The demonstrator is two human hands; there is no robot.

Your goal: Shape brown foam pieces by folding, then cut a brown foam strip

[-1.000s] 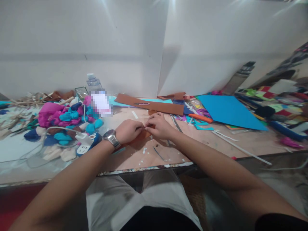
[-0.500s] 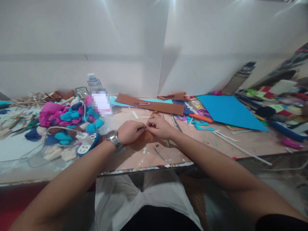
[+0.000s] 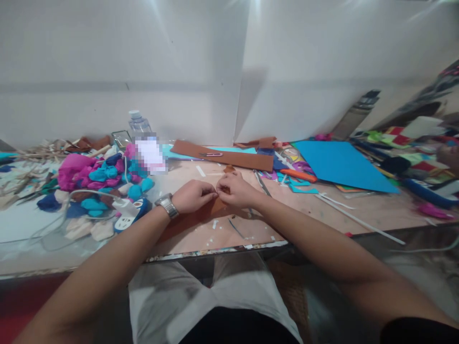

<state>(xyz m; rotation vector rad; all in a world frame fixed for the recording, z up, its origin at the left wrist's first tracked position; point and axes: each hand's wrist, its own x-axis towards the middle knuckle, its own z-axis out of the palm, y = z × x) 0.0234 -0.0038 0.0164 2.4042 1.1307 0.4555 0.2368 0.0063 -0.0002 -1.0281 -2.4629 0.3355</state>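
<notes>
Left hand (image 3: pixel 193 197) and right hand (image 3: pixel 235 190) both pinch the brown strip (image 3: pixel 215 207) between them; it trails to 8 o'clock over the table (image 3: pixel 304 215). Pink snips (image 3: pixel 215 154) lie at 12 o'clock from the hands.

At left, we see a clear capped bottle (image 3: pixel 139 125) before a pale wall (image 3: pixel 143 57), a heap of crumpled magenta and blue bundles (image 3: pixel 73 170), and a blue-and-white power strip (image 3: pixel 126 222) holding a white plug (image 3: pixel 125 205). At right, we find a bright blue sheet (image 3: pixel 344 165), an orange tool (image 3: pixel 298 175) just beside it, and a long white strip (image 3: pixel 362 220).
</notes>
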